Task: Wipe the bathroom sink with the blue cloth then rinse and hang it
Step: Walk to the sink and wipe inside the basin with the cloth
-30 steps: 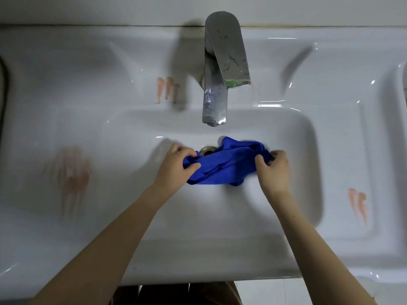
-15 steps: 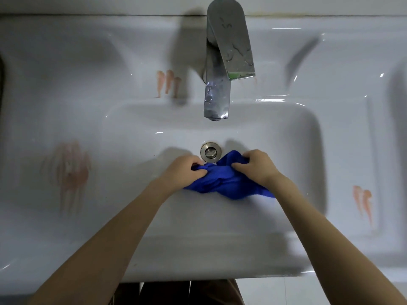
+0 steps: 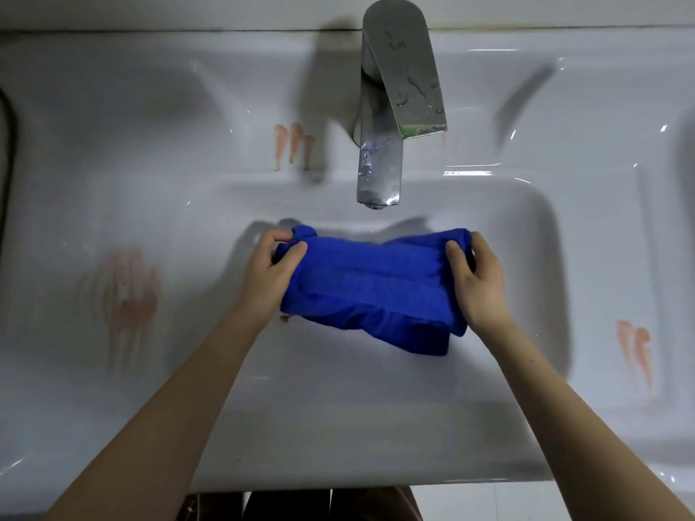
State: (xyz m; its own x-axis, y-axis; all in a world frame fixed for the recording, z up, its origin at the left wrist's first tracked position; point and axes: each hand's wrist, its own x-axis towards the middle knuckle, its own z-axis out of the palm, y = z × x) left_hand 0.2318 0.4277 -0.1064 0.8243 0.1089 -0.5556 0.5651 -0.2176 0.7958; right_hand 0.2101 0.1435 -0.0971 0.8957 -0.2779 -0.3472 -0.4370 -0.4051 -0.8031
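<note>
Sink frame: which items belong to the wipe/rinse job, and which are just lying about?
Job: blue cloth, held by left hand and right hand; sink; faucet; orange smears.
Lying about: dark curved object at left edge, unidentifiable.

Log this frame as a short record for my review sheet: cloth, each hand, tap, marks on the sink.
cloth: blue fabric cloth, bunched, stretched between both hands over the basin
left hand: left hand grips the cloth's left end
right hand: right hand grips its right end
tap: chrome single-lever faucet, no water stream visible
sink: white ceramic sink
marks: orange-pink smears on left, back-left and right ledges
</note>
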